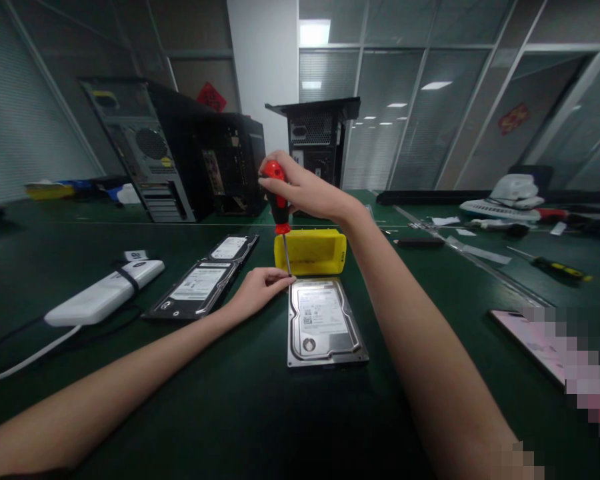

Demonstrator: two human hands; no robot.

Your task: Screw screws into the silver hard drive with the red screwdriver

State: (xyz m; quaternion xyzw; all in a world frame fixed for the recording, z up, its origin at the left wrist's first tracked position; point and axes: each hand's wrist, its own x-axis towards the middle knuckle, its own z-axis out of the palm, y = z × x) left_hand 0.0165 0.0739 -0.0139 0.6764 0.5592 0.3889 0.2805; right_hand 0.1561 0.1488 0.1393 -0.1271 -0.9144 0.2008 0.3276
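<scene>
A silver hard drive (pixel 325 320) lies flat on the green table, label side up. My right hand (pixel 305 190) is closed round the red and black handle of a screwdriver (pixel 281 212). The shaft points down, with its tip at the drive's far left corner. At that same corner, the thumb and fingers of my left hand (pixel 260 290) are pinched together beside the tip; whatever sits between them is too small to make out. Right behind the drive stands a yellow plastic bin (pixel 310 253), its open side facing me.
Two more hard drives (pixel 203 280) lie to the left, near a white power strip (pixel 105 293) with cables. Computer cases (pixel 170 153) stand at the back. On the right are a phone (pixel 530 347), a yellow and black screwdriver (pixel 555 267) and a black bar (pixel 420 243).
</scene>
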